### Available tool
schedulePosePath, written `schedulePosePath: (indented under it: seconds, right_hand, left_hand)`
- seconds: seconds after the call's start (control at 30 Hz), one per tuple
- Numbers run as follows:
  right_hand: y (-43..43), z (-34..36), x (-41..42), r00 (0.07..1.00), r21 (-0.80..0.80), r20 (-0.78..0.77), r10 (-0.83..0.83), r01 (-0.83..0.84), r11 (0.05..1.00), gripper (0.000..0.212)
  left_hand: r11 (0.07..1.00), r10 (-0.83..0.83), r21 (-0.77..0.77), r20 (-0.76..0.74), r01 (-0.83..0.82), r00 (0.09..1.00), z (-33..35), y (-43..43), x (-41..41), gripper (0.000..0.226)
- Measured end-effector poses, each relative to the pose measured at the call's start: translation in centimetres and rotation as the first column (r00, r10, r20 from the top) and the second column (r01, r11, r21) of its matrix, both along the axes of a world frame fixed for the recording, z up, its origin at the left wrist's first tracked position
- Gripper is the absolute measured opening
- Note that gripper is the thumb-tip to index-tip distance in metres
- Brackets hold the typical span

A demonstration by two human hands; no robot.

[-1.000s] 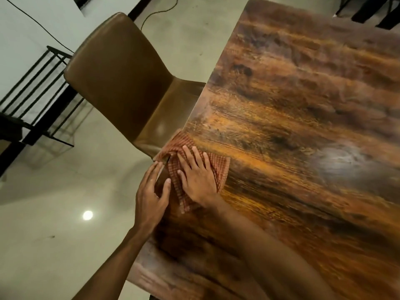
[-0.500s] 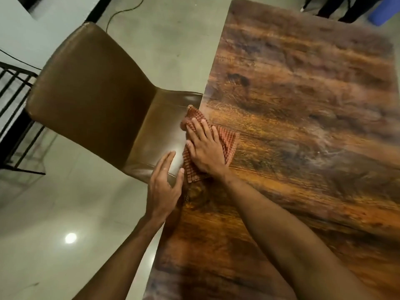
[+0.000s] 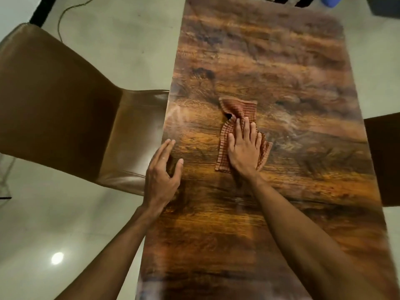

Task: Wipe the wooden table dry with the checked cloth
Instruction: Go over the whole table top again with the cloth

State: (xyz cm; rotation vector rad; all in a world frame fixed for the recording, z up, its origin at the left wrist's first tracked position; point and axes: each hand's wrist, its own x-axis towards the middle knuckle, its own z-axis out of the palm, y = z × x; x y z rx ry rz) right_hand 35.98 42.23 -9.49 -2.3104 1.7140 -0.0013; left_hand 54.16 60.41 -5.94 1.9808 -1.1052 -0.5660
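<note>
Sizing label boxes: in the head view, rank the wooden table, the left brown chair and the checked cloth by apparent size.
1. wooden table
2. brown chair, partly cut off
3. checked cloth, partly under the right hand

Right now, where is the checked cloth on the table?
In the head view the checked cloth lies mid-table, pressed under the right hand, to the right of the left hand resting at the left edge of the table.

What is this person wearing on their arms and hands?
Nothing that shows. The left hand and right hand are bare: no gloves, rings, watch or bands on the fingers or wrists. No sleeves reach into view either.
</note>
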Motion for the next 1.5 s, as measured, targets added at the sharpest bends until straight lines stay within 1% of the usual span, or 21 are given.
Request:
schedulePosePath:
  seconds: [0.07, 0.2, 0.27, 0.33, 0.37, 0.4, 0.53, 0.57, 0.67, 0.7, 0.73, 0.87, 0.9, 1.0, 1.13, 1.2, 1.23, 1.3, 1.37, 1.4, 1.5]
  right_hand:
    - [1.4, 0.2, -1.2, 1.0, -0.026, -0.009, 0.012, -0.013, 1.0, 0.062]
    - [5.6, -0.5, -5.3, 0.93, -0.039, -0.015, 0.368, -0.368, 0.929, 0.063]
    - [3.5, -0.3, -10.2, 0.963, -0.052, -0.009, 0.269, -0.269, 0.962, 0.062]
    - [1.4, 0.0, -15.2, 1.0, -0.041, -0.004, -0.016, 0.016, 0.999, 0.062]
    - [0.9, 0.0, -16.8, 0.995, -0.038, -0.006, -0.1, 0.1, 0.994, 0.062]
    - [0.9, 0.0, -18.2, 0.995, -0.026, -0.005, -0.103, 0.103, 0.994, 0.063]
    - [1.0, -0.4, -22.2, 0.98, -0.055, -0.005, 0.201, -0.201, 0.978, 0.064]
    - [-0.5, -0.3, -23.9, 0.986, -0.08, 0.002, 0.168, -0.167, 0.983, 0.064]
    - [-5.0, 0.2, -28.5, 0.984, -0.067, 0.006, -0.181, 0.181, 0.981, 0.064]
    - [-5.6, 0.2, -29.1, 0.971, -0.056, 0.011, -0.239, 0.239, 0.969, 0.064]
    - [-5.3, 0.2, -29.2, 0.975, -0.053, 0.019, -0.222, 0.223, 0.973, 0.065]
    - [-1.8, -0.6, -30.6, 0.99, -0.095, -0.007, 0.143, -0.143, 0.985, 0.066]
    - [-2.3, -0.6, -32.0, 0.991, -0.096, -0.002, 0.134, -0.134, 0.986, 0.066]
    - [-3.1, 0.0, -35.9, 0.994, -0.059, 0.005, -0.113, 0.113, 0.992, 0.066]
    - [4.2, 0.0, -35.4, 0.991, -0.083, 0.037, -0.13, 0.133, 0.988, 0.065]
    - [10.1, -0.2, -31.9, 0.998, -0.058, 0.049, -0.042, 0.045, 0.997, 0.065]
    - [13.4, -0.4, -29.6, 0.995, -0.038, 0.068, 0.067, -0.064, 0.997, 0.064]
    - [18.5, -0.7, -26.3, 0.928, -0.038, 0.056, 0.368, -0.366, 0.93, 0.062]
    - [19.3, -0.9, -25.8, 0.866, -0.061, 0.053, 0.497, -0.494, 0.867, 0.06]
    - [19.2, -0.7, -25.8, 0.891, -0.054, 0.052, 0.451, -0.448, 0.892, 0.06]
    - [19.9, 0.4, -24.0, 0.993, -0.018, 0.038, 0.109, -0.108, 0.994, 0.06]
  left_hand:
    - [1.0, -0.031, 0.001, 0.003, 0.031, 1.0, 0.2, -0.7, -2.1, 0.056]
    - [0.994, -0.106, 0.009, 0.034, 0.105, 0.994, 0.4, -2.1, -7.1, 0.054]
    - [0.989, -0.146, 0.021, 0.038, 0.146, 0.988, 0.4, -2.7, -9.7, 0.054]
    - [0.983, -0.179, 0.034, 0.046, 0.178, 0.983, 0.4, -3.2, -12.1, 0.055]
    - [0.982, -0.187, 0.035, 0.065, 0.185, 0.98, 0.4, -3.6, -13.3, 0.056]
    - [0.98, -0.195, 0.043, 0.084, 0.192, 0.977, 0.5, -4.0, -15.0, 0.056]
    - [0.977, -0.209, 0.086, 0.148, 0.198, 0.967, 0.5, -5.2, -20.5, 0.055]
    - [0.975, -0.215, 0.088, 0.16, 0.202, 0.964, 0.4, -5.4, -21.7, 0.055]
    - [0.973, -0.227, 0.09, 0.182, 0.214, 0.957, -0.1, -5.5, -24.1, 0.055]
    - [0.973, -0.225, 0.096, 0.194, 0.21, 0.955, -0.2, -5.4, -24.7, 0.055]
    - [0.974, -0.221, 0.104, 0.204, 0.203, 0.954, -0.3, -5.4, -25.6, 0.055]
    - [0.971, -0.224, 0.126, 0.199, 0.202, 0.954, -0.2, -4.9, -28.4, 0.056]
    - [0.97, -0.231, 0.123, 0.199, 0.21, 0.952, -0.2, -4.7, -28.9, 0.056]
    - [0.969, -0.241, 0.101, 0.198, 0.225, 0.95, 0.1, -3.7, -29.7, 0.056]
    - [0.971, -0.233, 0.099, 0.196, 0.217, 0.953, 0.7, -1.2, -29.9, 0.055]
    - [0.973, -0.226, 0.099, 0.221, 0.209, 0.949, 0.6, 0.4, -29.3, 0.054]
    - [0.974, -0.22, 0.1, 0.235, 0.201, 0.947, 0.6, 1.4, -29.0, 0.054]
    - [0.978, -0.203, 0.106, 0.253, 0.182, 0.946, 0.5, 3.1, -28.2, 0.052]
    - [0.979, -0.194, 0.113, 0.254, 0.17, 0.947, 0.5, 5.1, -27.4, 0.051]
    - [0.98, -0.188, 0.116, 0.252, 0.163, 0.949, 0.6, 6.4, -26.8, 0.052]
    - [0.983, -0.171, 0.107, 0.233, 0.149, 0.957, 0.8, 9.8, -25.2, 0.053]
